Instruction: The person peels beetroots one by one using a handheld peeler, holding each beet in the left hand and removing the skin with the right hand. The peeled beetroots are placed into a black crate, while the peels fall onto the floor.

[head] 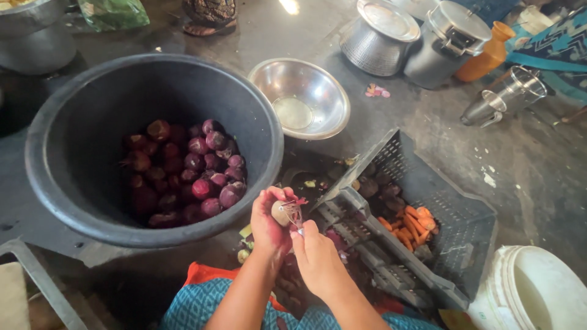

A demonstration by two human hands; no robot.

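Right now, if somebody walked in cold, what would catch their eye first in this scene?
Probably the big black tub at left, holding a heap of purple-red peeled vegetables. Just right of it, near the bottom centre, the left hand holds a small pale vegetable while the right hand works a peeler against it. Behind them a shiny steel bowl sits on the floor.

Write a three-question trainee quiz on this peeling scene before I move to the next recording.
1. True or false: the left hand holds a small round vegetable.
2. What does the right hand hold against it? A) spoon B) peeler C) cloth
3. Where do the peeled purple vegetables lie?

Key
1. True.
2. B, a peeler.
3. In the big dark tub, left of the steel bowl and the tilted grey crate with carrot pieces.
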